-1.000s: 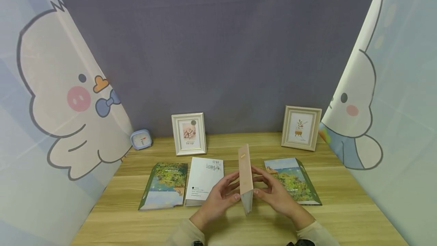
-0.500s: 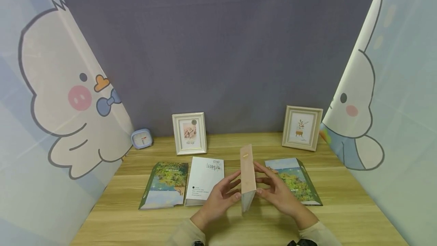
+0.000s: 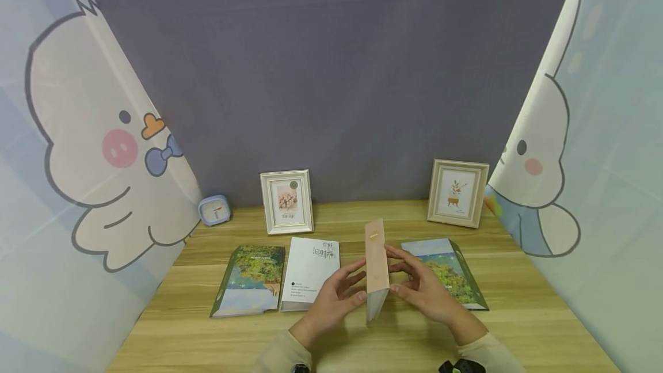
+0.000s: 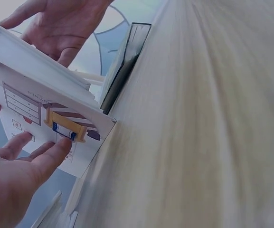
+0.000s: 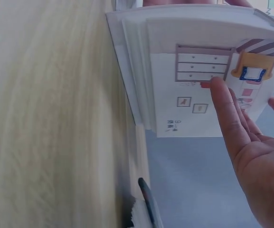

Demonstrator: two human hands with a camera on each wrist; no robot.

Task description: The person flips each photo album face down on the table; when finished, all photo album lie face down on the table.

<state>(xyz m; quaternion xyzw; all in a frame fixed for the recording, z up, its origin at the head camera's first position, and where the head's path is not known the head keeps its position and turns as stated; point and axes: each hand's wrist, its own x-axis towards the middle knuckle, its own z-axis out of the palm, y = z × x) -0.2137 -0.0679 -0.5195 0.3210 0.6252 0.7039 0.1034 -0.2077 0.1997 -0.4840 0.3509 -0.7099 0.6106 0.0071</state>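
Note:
A photo album (image 3: 377, 263) with a pale pink spine stands upright, spine up, between my two hands, its lower edge right at the tabletop. My left hand (image 3: 334, 304) presses its left cover with nearly straight fingers. From the other side, my right hand (image 3: 422, 289) lays extended fingertips on the right cover. White covers with a printed dresser and a yellow fireplace-like drawing show in the left wrist view on the album (image 4: 46, 114) and in the right wrist view on the album (image 5: 189, 90). White page edges show along its end.
Left of the hands lie a green-edged photo album (image 3: 251, 275) and a white book (image 3: 313, 269). Another green-edged album (image 3: 450, 272) lies partly behind my right hand. Farther back stand a picture frame (image 3: 264, 206), a second frame (image 3: 483, 189) and a small blue clock (image 3: 214, 210).
The album has shifted slightly right and turned a little, so its near end now points more to the left. My right forearm has moved slightly right; both hands stay on the covers.

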